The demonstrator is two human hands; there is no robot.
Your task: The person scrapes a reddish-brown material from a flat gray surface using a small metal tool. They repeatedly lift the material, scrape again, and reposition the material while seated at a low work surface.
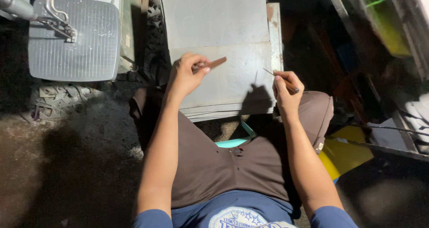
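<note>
Left hand [185, 73] gripping flat wooden stick [213, 64] | right hand [286, 91] pinching thin scriber [273, 74], tip on metal sheet [228, 76] between both

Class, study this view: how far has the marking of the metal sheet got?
Done: faint scribed curves show on the upper sheet. In hand: the left hand holds a brown strip over the lower sheet, and the right hand holds a thin pointed scriber beside it. Left: the lower sheet looks unmarked.
</note>
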